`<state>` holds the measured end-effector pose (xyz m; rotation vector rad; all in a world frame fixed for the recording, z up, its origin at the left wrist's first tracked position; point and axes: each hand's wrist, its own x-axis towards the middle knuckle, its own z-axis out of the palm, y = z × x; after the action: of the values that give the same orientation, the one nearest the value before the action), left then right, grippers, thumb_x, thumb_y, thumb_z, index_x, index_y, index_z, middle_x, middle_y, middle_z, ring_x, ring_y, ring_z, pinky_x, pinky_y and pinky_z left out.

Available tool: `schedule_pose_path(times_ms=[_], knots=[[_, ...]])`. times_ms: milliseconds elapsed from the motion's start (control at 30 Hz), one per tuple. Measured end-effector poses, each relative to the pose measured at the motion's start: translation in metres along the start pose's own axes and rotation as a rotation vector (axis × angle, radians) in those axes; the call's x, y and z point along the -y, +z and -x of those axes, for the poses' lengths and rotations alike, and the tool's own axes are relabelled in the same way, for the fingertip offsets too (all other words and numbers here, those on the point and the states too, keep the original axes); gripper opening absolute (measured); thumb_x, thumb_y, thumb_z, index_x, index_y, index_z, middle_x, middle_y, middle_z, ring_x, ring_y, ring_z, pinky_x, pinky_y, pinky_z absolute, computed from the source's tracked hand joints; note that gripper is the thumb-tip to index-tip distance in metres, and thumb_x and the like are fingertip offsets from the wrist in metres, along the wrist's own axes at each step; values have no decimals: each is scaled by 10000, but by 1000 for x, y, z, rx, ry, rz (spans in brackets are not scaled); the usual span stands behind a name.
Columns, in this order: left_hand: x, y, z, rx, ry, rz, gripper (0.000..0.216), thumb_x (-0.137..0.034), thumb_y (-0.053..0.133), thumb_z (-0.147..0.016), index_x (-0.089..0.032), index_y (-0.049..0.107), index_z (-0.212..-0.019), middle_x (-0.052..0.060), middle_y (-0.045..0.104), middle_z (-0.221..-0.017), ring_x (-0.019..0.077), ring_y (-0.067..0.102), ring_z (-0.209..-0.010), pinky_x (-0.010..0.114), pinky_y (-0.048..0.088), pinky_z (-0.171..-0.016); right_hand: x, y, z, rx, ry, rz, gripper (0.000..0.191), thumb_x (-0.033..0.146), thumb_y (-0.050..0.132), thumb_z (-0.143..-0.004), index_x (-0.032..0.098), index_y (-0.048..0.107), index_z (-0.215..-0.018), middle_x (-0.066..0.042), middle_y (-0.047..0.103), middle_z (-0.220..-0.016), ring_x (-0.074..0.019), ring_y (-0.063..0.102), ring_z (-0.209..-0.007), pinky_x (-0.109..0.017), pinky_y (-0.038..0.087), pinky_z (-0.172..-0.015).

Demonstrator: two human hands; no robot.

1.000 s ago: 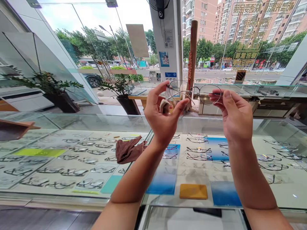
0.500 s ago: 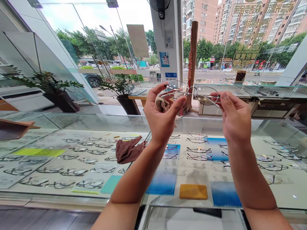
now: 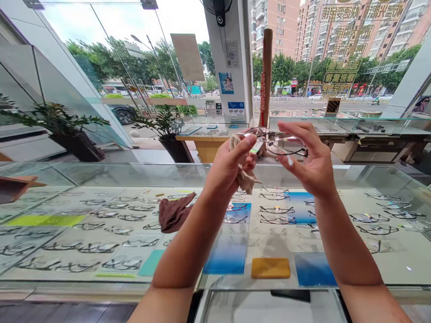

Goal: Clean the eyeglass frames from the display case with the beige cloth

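Observation:
A pair of thin-rimmed eyeglasses (image 3: pixel 286 154) is raised above the counter, its lenses tilted. My left hand (image 3: pixel 226 163) is closed on one side of the frame, thumb on top, and also grips a beige cloth (image 3: pixel 248 180) that hangs below the fingers. My right hand (image 3: pixel 316 163) is around the other lens with thumb and fingers apart. Whether any of its fingertips touch the rim is hard to tell. A brown cloth (image 3: pixel 175 214) lies crumpled on the glass to the left of my left forearm.
Under my arms stretches a glass display counter (image 3: pixel 134 172) with rows of eyeglasses inside. An orange-brown flat case (image 3: pixel 270 268) is near its front edge. Potted plants (image 3: pixel 166 123) and a wooden post (image 3: pixel 266 76) stand beyond, before large windows.
The eyeglasses have tipped from facing upright to a flatter angle and shifted slightly. My right hand has let go of its pinch and spread its fingers. More of the beige cloth hangs down.

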<state>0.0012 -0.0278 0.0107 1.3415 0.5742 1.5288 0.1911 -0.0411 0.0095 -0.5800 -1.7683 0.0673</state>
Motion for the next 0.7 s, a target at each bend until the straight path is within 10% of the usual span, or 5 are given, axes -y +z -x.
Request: schedule_pose_path(times_ms=[500, 700], knots=[[7, 0, -1, 239, -346, 20, 542, -591, 925, -599, -195, 613, -800, -5, 596, -694, 65, 470, -518, 253, 515, -479, 22, 0, 9, 61, -19, 397, 200, 364, 716, -929, 420, 779, -1110, -10, 672, -1306, -290, 593, -1271, -565, 497, -1089], [4, 8, -1, 291, -436, -94, 480, -638, 695, -890, -175, 569, -876, -59, 480, -658, -4, 355, -478, 189, 339, -502, 38, -11, 3, 181, -37, 388, 174, 387, 615, -995, 323, 762, -1065, -25, 668, -1255, -253, 588, -1242, -532, 499, -1078]])
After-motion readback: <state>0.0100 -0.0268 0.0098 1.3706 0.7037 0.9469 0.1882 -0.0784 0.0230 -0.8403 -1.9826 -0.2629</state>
